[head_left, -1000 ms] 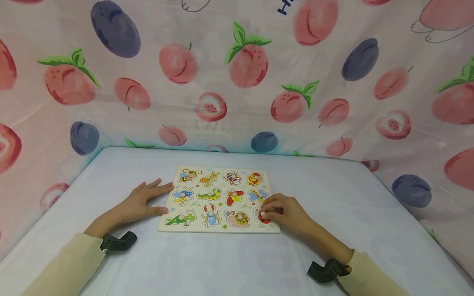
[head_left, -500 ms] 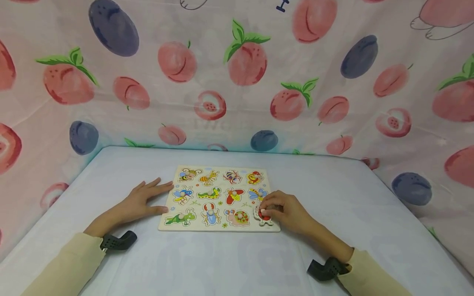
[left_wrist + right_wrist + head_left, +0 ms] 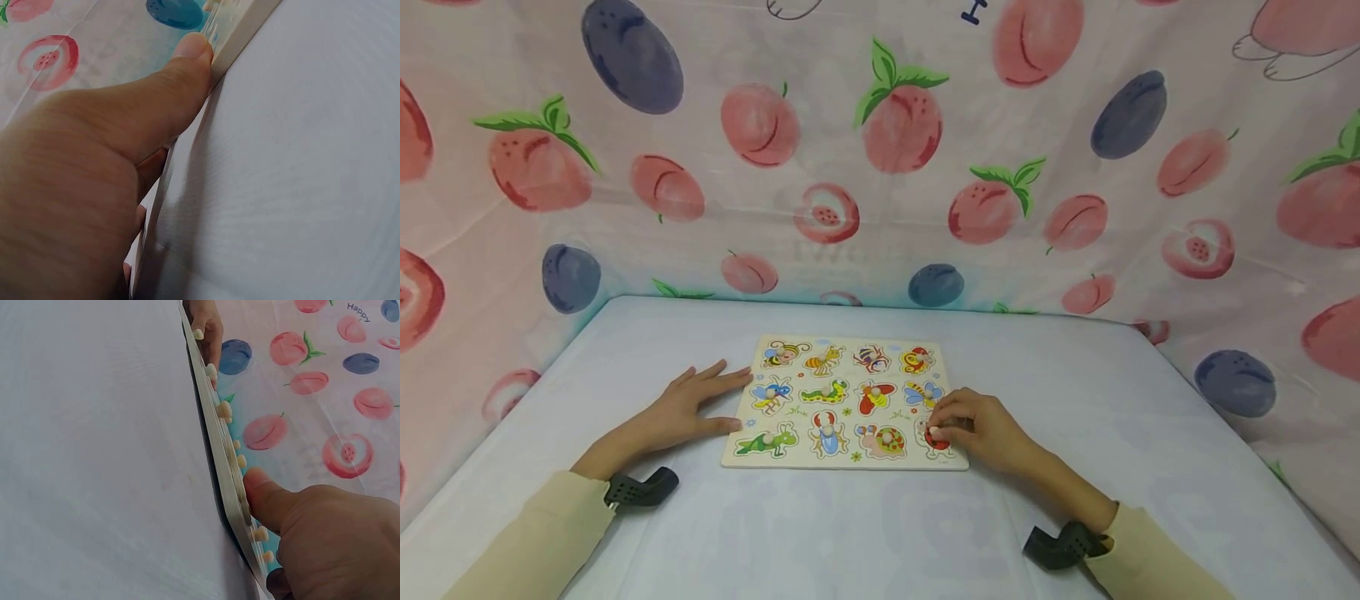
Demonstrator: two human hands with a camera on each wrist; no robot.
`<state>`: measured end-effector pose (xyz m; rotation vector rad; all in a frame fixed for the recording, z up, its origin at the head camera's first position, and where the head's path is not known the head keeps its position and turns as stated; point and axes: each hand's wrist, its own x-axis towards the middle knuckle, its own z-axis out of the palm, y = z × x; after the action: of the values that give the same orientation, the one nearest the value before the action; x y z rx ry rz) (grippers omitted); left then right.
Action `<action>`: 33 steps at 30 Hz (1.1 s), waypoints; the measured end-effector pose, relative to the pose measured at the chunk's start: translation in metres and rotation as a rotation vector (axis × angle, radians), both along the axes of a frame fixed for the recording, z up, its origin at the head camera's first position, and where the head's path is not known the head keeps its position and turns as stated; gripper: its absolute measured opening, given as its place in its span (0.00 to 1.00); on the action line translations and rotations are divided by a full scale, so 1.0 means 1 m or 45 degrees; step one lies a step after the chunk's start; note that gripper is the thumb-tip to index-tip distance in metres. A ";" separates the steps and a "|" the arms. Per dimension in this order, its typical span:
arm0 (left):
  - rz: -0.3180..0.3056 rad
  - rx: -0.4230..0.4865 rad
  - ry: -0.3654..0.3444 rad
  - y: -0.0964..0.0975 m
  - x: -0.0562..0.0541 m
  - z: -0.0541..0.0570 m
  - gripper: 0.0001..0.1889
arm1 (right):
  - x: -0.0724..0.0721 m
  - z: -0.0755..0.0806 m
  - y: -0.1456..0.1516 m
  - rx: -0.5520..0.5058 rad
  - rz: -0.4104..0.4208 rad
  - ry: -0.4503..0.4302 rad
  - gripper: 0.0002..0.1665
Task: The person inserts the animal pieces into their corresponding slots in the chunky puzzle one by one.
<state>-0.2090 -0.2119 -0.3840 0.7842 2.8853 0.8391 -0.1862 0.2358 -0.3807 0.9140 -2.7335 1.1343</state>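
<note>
A wooden peg puzzle board (image 3: 842, 464) with several insect pieces lies flat on the white table. At its near right corner, my right hand (image 3: 992, 429) pinches the small knob of a red ladybug piece (image 3: 937, 446), which appears to sit level with the board. The fingers partly cover that piece. My left hand (image 3: 681, 412) has its fingers spread, with thumb and fingertips touching the board's left edge. In the left wrist view, the thumb (image 3: 181, 69) meets the board's side (image 3: 240, 37). Pale knobs (image 3: 224, 410) rise along the board in the right wrist view.
White cloth (image 3: 820, 533) covers the table around the board. A fruit-printed curtain (image 3: 700, 75) stands behind the table and along its sides. Each wrist wears a black camera mount, one on the left (image 3: 642, 488) and one on the right (image 3: 1063, 547).
Half a second ago the ladybug piece was lifted and askew, its thick edge showing; now it lies lower and straighter in its place. The left hand has stayed still.
</note>
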 end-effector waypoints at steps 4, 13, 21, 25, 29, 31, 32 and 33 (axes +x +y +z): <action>-0.001 -0.001 -0.001 0.000 0.000 0.000 0.40 | 0.000 -0.001 0.000 0.004 0.008 0.007 0.06; 0.009 -0.008 -0.011 0.000 0.003 0.001 0.41 | 0.000 -0.001 0.000 0.003 0.028 0.027 0.05; 0.006 -0.004 -0.013 0.000 0.003 0.001 0.40 | 0.003 0.003 -0.001 0.059 0.039 0.064 0.06; 0.005 -0.008 -0.015 -0.001 0.003 0.002 0.41 | 0.003 0.004 -0.002 0.087 0.050 0.059 0.06; 0.007 -0.007 -0.012 -0.002 0.002 0.001 0.41 | 0.001 0.004 -0.004 0.104 0.061 0.036 0.06; 0.008 -0.004 -0.011 -0.003 0.002 0.000 0.41 | 0.001 0.003 -0.004 0.116 0.055 0.029 0.06; 0.008 -0.001 -0.012 -0.003 0.002 -0.001 0.41 | 0.001 0.003 -0.004 0.118 0.055 0.029 0.06; 0.008 0.001 -0.013 -0.003 0.002 -0.002 0.41 | 0.001 0.003 -0.004 0.119 0.051 0.023 0.07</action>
<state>-0.2071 -0.2152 -0.3865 0.7688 2.8806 0.8429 -0.1851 0.2314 -0.3779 0.9892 -2.7865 1.0062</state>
